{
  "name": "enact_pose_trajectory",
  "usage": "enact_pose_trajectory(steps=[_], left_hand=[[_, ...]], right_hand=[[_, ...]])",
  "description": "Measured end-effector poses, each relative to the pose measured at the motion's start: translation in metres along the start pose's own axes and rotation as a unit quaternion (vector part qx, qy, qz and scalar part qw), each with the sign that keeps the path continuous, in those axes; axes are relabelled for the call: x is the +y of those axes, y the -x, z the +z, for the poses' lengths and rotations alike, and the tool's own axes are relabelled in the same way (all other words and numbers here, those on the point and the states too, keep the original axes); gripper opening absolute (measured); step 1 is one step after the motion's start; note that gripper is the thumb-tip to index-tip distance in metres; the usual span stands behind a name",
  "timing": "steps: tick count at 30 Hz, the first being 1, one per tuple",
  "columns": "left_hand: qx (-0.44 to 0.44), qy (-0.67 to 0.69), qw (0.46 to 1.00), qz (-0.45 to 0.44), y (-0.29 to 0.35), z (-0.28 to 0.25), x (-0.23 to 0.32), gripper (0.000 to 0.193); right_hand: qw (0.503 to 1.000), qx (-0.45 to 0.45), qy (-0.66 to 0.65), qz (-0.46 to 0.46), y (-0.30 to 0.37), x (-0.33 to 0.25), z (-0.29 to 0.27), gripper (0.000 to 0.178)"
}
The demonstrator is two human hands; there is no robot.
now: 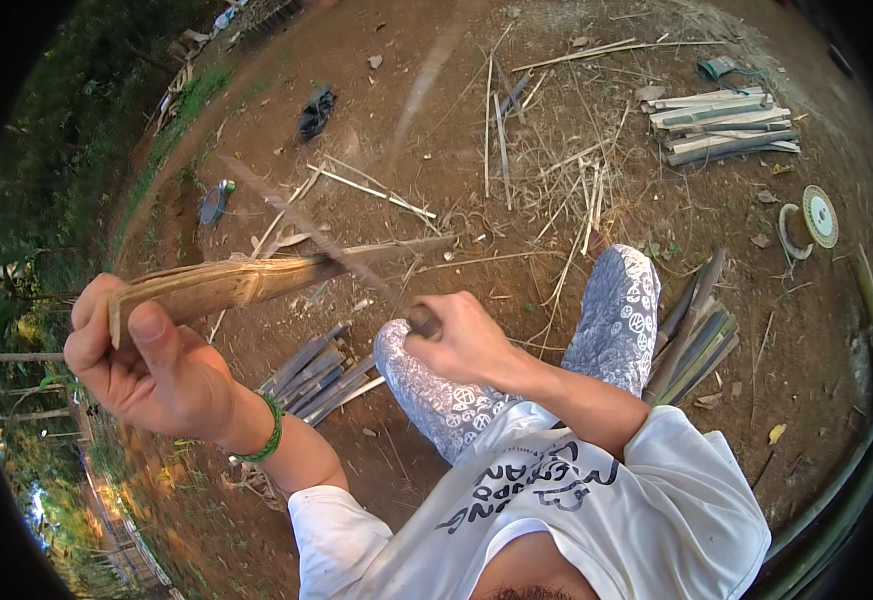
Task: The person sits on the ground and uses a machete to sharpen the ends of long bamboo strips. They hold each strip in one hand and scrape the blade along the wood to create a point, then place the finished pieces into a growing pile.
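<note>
My left hand, with a green band at its wrist, grips the near end of a split piece of bamboo. The piece slants away over the ground, its inner side pale and fibrous. In my right hand, above my left knee, is the dark handle of a long knife. Its thin blade is blurred by motion and crosses the bamboo near the middle. Whether the edge touches the bamboo, I cannot tell.
Split bamboo lies in bundles by my left knee, by my right leg and at the far right. A spool stands right. Loose strips and black plastic litter the dirt. Green poles line the right edge.
</note>
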State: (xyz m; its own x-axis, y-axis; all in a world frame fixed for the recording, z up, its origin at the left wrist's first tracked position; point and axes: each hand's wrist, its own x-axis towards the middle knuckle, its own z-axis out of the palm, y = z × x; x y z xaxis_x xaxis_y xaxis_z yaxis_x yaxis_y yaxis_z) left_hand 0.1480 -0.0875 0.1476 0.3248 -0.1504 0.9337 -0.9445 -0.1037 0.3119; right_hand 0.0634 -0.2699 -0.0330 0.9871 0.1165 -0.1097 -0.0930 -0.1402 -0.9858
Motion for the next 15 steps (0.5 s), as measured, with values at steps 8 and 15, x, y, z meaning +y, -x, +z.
enact_pose_trajectory(steps=[8,15], left_hand=[[-0.040,-0.022,0.998,0.050,0.002,-0.003,0.000,0.022],[0.006,-0.027,1.000,-0.004,0.014,-0.034,-0.009,0.020]], right_hand=[[0.986,0.059,0.039,0.152,-0.063,0.168,0.001,0.031],[0.997,0.008,0.053,-0.051,-0.028,0.063,0.020,0.029]])
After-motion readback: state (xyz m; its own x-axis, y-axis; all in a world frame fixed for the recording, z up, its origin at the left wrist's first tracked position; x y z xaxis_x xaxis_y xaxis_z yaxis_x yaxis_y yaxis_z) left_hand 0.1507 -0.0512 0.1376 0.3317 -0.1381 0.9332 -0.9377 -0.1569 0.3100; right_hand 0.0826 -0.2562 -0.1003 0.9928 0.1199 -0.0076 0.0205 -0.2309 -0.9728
